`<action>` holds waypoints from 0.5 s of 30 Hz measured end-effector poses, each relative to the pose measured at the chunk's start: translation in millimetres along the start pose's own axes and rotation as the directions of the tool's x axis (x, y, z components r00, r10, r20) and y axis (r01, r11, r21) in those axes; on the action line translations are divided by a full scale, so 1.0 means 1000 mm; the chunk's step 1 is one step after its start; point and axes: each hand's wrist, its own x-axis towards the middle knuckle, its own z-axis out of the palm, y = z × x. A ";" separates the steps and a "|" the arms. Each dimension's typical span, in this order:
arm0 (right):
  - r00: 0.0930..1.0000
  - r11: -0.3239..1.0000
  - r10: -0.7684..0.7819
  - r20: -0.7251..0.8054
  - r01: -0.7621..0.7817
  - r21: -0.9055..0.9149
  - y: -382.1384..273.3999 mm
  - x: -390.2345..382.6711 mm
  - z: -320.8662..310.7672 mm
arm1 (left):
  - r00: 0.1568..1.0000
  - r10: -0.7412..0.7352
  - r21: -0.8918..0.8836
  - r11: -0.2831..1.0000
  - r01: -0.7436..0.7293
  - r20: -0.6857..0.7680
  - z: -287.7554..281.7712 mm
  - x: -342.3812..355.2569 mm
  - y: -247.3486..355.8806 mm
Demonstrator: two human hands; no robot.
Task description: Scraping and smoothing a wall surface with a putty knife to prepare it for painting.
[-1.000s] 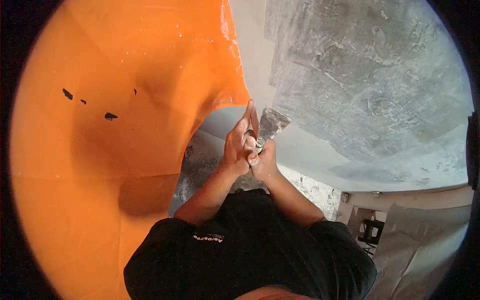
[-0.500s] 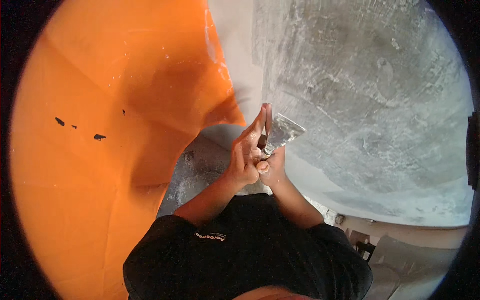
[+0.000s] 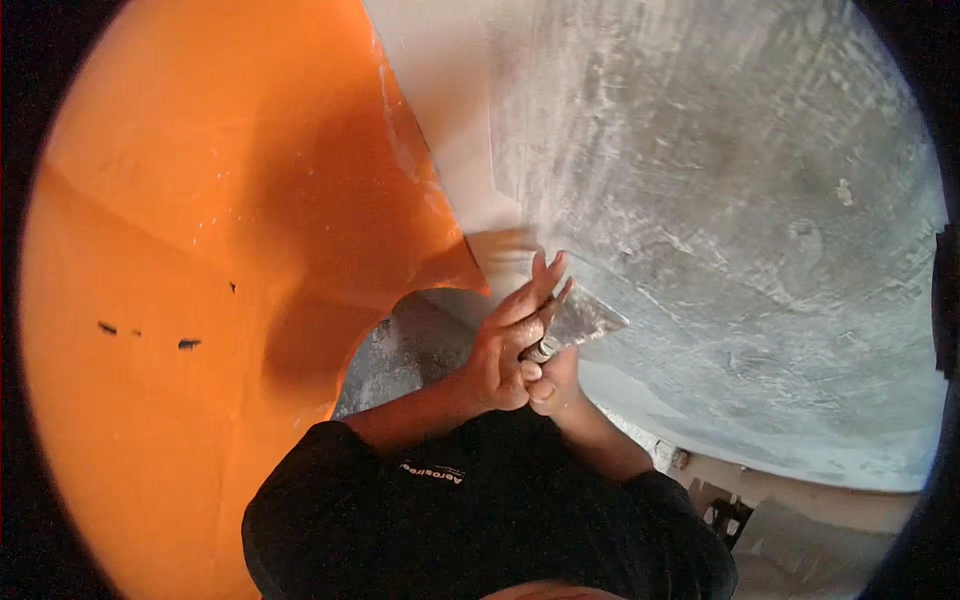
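Observation:
Both my hands meet at the middle of the view on a putty knife [image 3: 582, 322] with a wide metal blade. My right hand [image 3: 553, 388] grips its handle from below. My left hand [image 3: 512, 338] lies over the right, fingers stretched flat along the back of the blade. The blade presses against a rough grey plastered wall [image 3: 720, 200], close to the corner where a pale strip [image 3: 450, 110] meets an orange wall [image 3: 200, 250]. My black sleeves fill the lower part of the view.
The orange wall covers the whole left side and carries a few small dark marks [image 3: 188, 344]. A dusty grey floor [image 3: 400, 350] shows below the corner. A pale skirting band and a small dark object [image 3: 728, 515] lie at the lower right.
My hands and the knife have moved up and a little right along the grey wall. My left fingers have stretched out flatter over the blade. The view has swung toward the corner.

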 end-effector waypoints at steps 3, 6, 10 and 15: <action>0.995 0.995 0.083 -0.064 -0.079 0.054 -0.005 0.018 0.019 | 0.997 0.044 -0.165 0.985 -0.054 -0.061 -0.013 0.006 -0.012; 0.976 0.955 0.169 -0.136 -0.128 0.268 -0.004 0.033 0.036 | 0.822 -0.553 -0.642 0.583 0.498 0.135 -0.044 0.013 -0.009; 0.937 0.971 0.201 -0.286 -0.151 0.185 -0.004 0.046 0.071 | 0.886 -0.397 -0.953 0.076 0.294 0.241 -0.075 0.009 -0.047; 0.918 0.998 0.049 -0.395 -0.063 -0.022 0.022 0.049 0.089 | 0.857 -0.289 -0.880 0.087 0.468 0.427 -0.102 0.008 -0.063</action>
